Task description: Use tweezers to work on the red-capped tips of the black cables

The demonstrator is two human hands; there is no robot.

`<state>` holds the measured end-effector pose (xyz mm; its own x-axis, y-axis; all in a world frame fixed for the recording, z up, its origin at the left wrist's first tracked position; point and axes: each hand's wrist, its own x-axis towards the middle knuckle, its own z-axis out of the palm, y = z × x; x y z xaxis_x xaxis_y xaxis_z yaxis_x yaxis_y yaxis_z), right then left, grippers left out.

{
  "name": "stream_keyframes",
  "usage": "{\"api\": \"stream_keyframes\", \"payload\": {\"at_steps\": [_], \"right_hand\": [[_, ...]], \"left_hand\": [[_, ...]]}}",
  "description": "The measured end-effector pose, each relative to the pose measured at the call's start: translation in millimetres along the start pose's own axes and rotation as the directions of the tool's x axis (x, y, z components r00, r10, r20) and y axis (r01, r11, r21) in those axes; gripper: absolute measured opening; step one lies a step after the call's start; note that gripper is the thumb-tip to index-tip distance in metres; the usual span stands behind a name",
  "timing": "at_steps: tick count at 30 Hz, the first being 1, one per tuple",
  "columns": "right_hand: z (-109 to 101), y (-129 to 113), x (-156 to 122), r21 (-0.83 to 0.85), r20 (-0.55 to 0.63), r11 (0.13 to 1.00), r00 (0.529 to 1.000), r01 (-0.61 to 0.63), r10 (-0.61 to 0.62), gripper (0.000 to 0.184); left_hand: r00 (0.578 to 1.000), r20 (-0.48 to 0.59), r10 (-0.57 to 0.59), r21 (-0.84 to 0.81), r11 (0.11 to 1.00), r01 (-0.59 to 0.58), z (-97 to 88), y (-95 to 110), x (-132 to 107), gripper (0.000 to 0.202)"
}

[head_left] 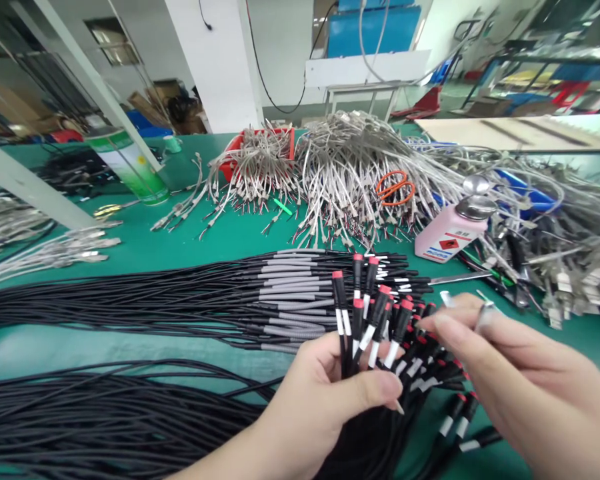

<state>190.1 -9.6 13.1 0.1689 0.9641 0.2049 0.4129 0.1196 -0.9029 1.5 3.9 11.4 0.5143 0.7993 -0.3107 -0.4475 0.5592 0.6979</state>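
My left hand [325, 393] is closed around a bunch of black cables with red caps and white bands [375, 320], their ends fanned upward. My right hand [520, 380] sits just right of the bunch, fingers pinched together on a small metal piece [485, 313] near the red tips. More black cables [130, 300] lie stretched leftward over the green table [195, 240], some with grey sleeves [290, 287]. Another thick heap of black cables [95, 420] lies at the lower left.
A large pile of grey cable pieces [350, 173] covers the table's far middle, with orange scissors [395, 187] on it and a red tray [240, 153] behind. A pink labelled bottle [450, 233] lies right. A green-white can [130, 163] stands left. More metal connectors [570, 267] crowd the right.
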Motion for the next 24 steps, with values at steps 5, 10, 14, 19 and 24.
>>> {"api": "stream_keyframes", "payload": {"at_steps": [5, 10, 14, 19, 24], "right_hand": [[8, 2, -2, 0.176, 0.283, 0.984, 0.957, 0.008, -0.059, 0.016], [8, 8, -6, 0.390, 0.243, 0.892, 0.960, -0.228, 0.139, 0.023], [11, -8, -5, 0.431, 0.237, 0.841, 0.940, -0.327, 0.245, 0.022], [16, -18, -4, 0.440, 0.265, 0.795, 0.906, -0.418, 0.330, 0.027], [18, -18, -5, 0.483, 0.346, 0.764, 0.895, -0.428, 0.283, 0.027]], "left_hand": [[0.997, 0.067, -0.033, -0.034, 0.999, 0.036, 0.1, -1, 2, 0.024], [0.998, 0.052, -0.017, -0.006, 1.000, 0.017, 1.7, -1, 0, 0.015], [1.000, -0.005, 0.024, 0.030, 0.999, -0.024, 3.1, 0, 0, 0.011], [0.998, -0.059, 0.001, -0.024, 1.000, -0.002, 0.8, 2, 2, 0.021], [0.993, 0.033, -0.114, 0.007, 0.993, 0.114, -0.6, 4, 0, 0.018]]}}
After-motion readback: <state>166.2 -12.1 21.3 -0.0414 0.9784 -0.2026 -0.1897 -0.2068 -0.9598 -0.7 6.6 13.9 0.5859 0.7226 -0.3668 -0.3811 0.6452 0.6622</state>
